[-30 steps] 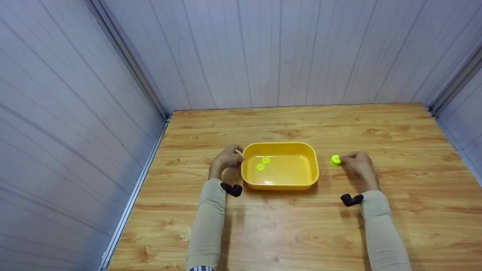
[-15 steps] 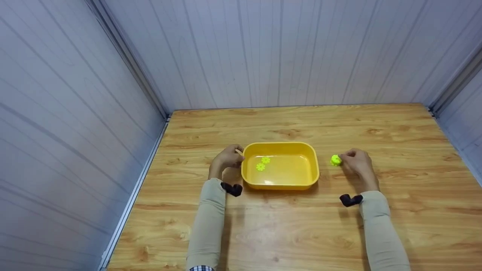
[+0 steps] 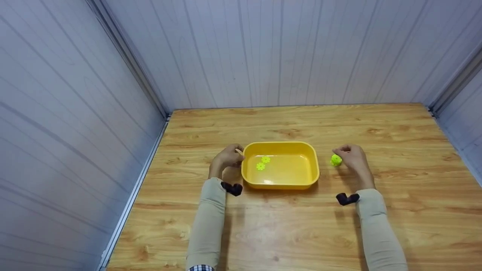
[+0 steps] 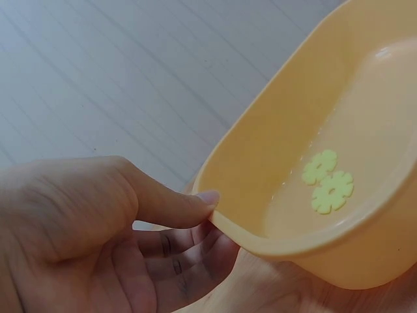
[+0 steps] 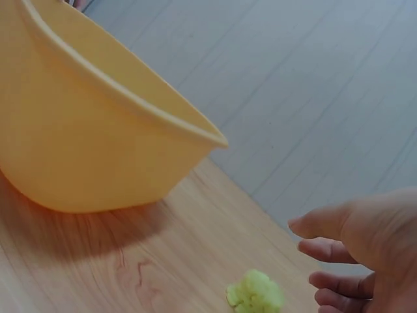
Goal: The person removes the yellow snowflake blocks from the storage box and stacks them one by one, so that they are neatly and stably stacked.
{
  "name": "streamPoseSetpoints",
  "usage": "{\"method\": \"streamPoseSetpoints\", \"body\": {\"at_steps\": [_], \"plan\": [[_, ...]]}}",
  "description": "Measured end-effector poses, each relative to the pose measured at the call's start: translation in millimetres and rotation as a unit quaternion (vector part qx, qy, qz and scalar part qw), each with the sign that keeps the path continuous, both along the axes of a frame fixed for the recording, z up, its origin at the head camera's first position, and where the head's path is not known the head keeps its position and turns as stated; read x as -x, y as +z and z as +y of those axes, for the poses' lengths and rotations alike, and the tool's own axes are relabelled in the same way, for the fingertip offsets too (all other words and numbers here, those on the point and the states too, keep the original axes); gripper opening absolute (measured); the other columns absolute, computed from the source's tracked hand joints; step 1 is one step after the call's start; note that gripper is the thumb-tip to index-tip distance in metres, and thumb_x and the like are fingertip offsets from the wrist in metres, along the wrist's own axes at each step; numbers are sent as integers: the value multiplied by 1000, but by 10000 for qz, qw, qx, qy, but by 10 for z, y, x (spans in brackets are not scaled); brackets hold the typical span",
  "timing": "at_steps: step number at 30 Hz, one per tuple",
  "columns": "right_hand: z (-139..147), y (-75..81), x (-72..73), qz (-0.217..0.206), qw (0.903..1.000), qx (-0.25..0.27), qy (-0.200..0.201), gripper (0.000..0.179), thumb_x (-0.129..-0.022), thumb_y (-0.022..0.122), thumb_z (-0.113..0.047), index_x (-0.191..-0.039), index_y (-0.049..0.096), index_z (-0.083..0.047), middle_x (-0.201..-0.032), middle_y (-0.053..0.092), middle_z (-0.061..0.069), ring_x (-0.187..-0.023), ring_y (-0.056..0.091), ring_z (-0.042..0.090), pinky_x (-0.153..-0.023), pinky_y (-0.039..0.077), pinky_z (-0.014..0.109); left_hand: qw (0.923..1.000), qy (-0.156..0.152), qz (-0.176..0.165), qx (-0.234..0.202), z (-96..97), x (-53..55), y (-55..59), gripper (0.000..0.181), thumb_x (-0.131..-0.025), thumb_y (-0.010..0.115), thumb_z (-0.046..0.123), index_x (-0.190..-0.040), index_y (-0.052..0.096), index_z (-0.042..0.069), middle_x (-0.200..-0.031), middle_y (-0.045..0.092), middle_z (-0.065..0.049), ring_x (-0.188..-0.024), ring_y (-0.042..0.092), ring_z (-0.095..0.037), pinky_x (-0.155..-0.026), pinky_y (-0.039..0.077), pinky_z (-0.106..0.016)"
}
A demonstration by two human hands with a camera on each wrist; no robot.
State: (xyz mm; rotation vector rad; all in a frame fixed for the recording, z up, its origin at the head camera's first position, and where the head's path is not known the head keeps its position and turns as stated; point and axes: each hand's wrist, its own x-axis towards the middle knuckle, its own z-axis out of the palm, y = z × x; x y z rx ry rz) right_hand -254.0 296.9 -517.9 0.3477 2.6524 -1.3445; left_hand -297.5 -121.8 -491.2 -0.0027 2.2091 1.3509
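My left hand [image 3: 229,157] pinches the left rim of a yellow plastic basin [image 3: 282,186], thumb over the edge and fingers outside, as the left wrist view shows. Two flat yellow-green flower-shaped pieces, one [image 4: 332,192] slightly overlapping or touching the other [image 4: 320,167], lie on the basin floor near that hand. To the right of the basin, a small clump of yellow-green flower-shaped pieces [image 3: 336,160] sits on the table. My right hand [image 3: 353,157] hovers just above and beside this clump [image 5: 255,293]; its thumb and fingers are apart with nothing visible between them.
The wood-grain table [image 3: 286,226] reaches back to a pale panelled wall [image 3: 263,56]. Another panelled wall [image 3: 67,131] borders the left side, and a third [image 3: 463,124] stands at the right. Dark wrist-worn devices stick out from both sleeves.
My right hand has risen from the clump's right side, its fingertips shifting slightly left and away over the top. The clump stays on the table. My left hand and the basin hold still.
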Motion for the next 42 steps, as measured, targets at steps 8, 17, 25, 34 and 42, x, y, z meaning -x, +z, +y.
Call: {"method": "streamPoseSetpoints", "body": {"at_steps": [8,17,25,34,42], "plan": [[-139,111,18,524,9983,11,270,53,-95,53,-43,-122,54,3,-125,51,24,-108,51,35,-81,47,37,10000,17,-51,-68,-4,-7,-5,33,-92,54,5,-125,50,2,-90,54,-7,-75,55,-18,-89,51,-44],[-360,191,69,803,9959,149,389,49,-94,56,-43,-119,55,-1,-127,49,21,-116,44,36,-92,43,48,10000,10,29,-10,1,-9,-7,30,-91,55,4,-121,51,3,-89,54,-7,-76,55,-18,-87,52,-43],[-579,230,129,978,9935,136,575,49,-93,57,-42,-118,56,0,-131,45,22,-118,43,38,-95,41,49,10000,46,34,-71,3,-15,-6,32,-91,56,4,-122,50,2,-88,54,-8,-76,55,-18,-89,51,-46],[-827,230,156,1175,9897,311,761,44,-93,60,-38,-116,57,-1,-127,44,21,-117,42,37,-96,39,49,10000,50,-2,-70,-1,-17,-12,33,-91,55,4,-124,49,3,-87,52,-7,-74,54,-16,-89,51,-45],[-1057,211,174,1444,9832,395,1045,37,-92,62,-35,-113,59,-4,-121,48,17,-112,45,33,-93,41,46,9999,55,-42,-131,-4,-22,-1,34,-92,55,6,-125,49,2,-88,52,-7,-75,54,-17,-90,50,-45]]}}
